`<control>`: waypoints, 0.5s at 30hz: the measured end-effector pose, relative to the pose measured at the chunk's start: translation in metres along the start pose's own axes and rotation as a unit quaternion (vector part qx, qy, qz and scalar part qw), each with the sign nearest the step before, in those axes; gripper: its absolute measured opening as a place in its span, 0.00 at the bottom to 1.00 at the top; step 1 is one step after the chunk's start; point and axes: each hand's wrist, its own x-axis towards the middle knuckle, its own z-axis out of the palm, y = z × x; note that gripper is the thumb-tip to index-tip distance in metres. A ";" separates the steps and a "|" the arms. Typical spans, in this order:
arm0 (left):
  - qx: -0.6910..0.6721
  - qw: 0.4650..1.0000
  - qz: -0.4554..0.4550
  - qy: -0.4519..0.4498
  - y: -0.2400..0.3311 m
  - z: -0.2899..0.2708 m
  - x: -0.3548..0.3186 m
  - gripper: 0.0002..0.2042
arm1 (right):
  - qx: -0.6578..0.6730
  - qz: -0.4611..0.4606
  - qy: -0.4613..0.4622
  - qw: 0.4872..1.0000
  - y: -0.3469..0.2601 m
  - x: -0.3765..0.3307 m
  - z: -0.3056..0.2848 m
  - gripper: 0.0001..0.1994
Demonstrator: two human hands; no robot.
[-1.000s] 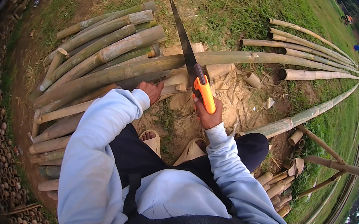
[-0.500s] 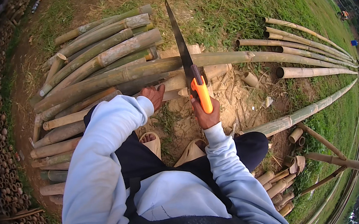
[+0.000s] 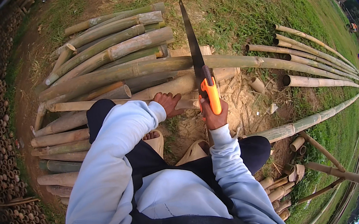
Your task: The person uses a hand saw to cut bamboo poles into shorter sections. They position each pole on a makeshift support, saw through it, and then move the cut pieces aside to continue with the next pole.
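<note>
In my right hand (image 3: 216, 115) is a handsaw (image 3: 193, 38) with an orange and dark handle, its fingers closed round the grip. The dark blade points away from me and crosses the long greenish bamboo pole (image 3: 147, 70); whether it touches the pole I cannot tell. My left hand (image 3: 168, 104) is closed on a slim pale bamboo stick (image 3: 75, 106), which stretches left over my knee. The stick's right end lies close to my right hand. Just beyond, a thick bamboo piece (image 3: 163, 89) lies under the long pole.
Cut bamboo lengths (image 3: 136, 50) are piled at left. Several long poles (image 3: 314, 79) spread out on the grass at right, with another green pole (image 3: 310, 122) nearer. A bamboo frame (image 3: 344, 172) and short offcuts (image 3: 279, 193) stand lower right. Stacked bamboo ends (image 3: 4, 165) line the far left.
The pale stick has swung: its left end went farther away and its right end came nearer, with my left hand on it. The saw stays in my right hand. The whole view has shifted slightly.
</note>
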 end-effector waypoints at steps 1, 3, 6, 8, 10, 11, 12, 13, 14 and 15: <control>0.005 1.000 0.012 -0.009 0.001 0.005 0.001 0.28 | 0.017 -0.015 -0.001 1.000 0.003 0.000 0.000 0.10; 0.012 0.999 0.033 -0.031 0.001 0.022 0.003 0.25 | 0.001 -0.045 -0.007 0.999 0.006 0.003 -0.002 0.08; -0.004 0.999 0.020 0.032 0.005 0.041 0.001 0.19 | 0.043 -0.031 -0.019 0.998 -0.006 -0.001 0.003 0.06; -0.016 0.998 -0.019 0.057 0.015 0.049 0.003 0.19 | 0.049 -0.040 -0.021 0.998 -0.005 -0.003 0.002 0.05; -0.027 0.995 -0.032 0.090 0.019 0.055 0.001 0.19 | 0.051 -0.071 -0.010 0.996 -0.002 -0.002 0.002 0.05; -0.035 0.993 -0.031 0.107 0.020 0.060 -0.004 0.20 | 0.058 -0.071 -0.010 0.996 0.000 -0.003 0.003 0.06; -0.043 0.991 -0.028 0.125 0.021 0.067 -0.008 0.20 | 0.048 -0.074 -0.020 0.996 -0.003 -0.004 0.005 0.06; -0.027 0.987 -0.017 0.159 0.019 0.079 -0.010 0.21 | 0.036 -0.079 -0.028 0.996 -0.007 -0.005 0.005 0.06; -0.010 0.981 -0.005 0.192 0.016 0.093 -0.013 0.22 | 0.043 -0.075 -0.032 0.996 -0.007 -0.005 0.007 0.06; 0.007 0.974 0.016 0.225 0.017 0.093 -0.015 0.23 | 0.048 -0.072 -0.028 0.996 -0.005 -0.004 0.005 0.06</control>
